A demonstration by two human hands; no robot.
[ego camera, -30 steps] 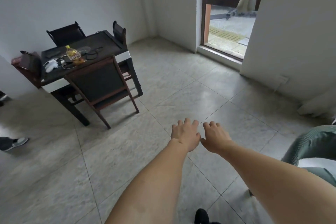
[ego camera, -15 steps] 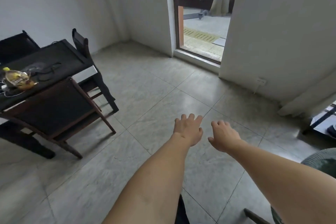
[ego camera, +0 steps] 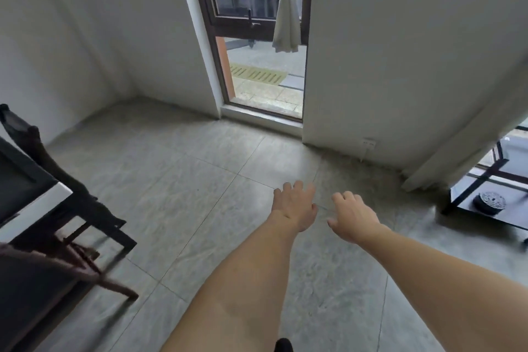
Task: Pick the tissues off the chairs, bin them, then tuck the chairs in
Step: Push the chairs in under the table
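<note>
The tiled floor (ego camera: 177,180) fills most of the view, and white walls (ego camera: 400,51) stand behind it. Between the walls there is a tall glass door (ego camera: 265,71) with a dark frame, and a pale cloth (ego camera: 285,8) hangs outside it. At the left edge stands the dark counter (ego camera: 25,188) with a white side edge. One dark wooden chair (ego camera: 43,280) is in the lower left corner, blurred, with its back toward the camera and close against the counter. A second dark chair (ego camera: 57,174) stands at the far end of the counter, partly under it. No tissue can be seen on the parts of the chairs that show. At the right edge is a low black table (ego camera: 485,208) with a round dark object (ego camera: 489,202) on it; I cannot tell what that object is. Both bare forearms reach forward over the floor. The left hand (ego camera: 294,206) is released, fingers spread and palm down, holding nothing. The right hand (ego camera: 353,217) is just beside it, apart from it, also released and empty, fingers loosely bent.
</note>
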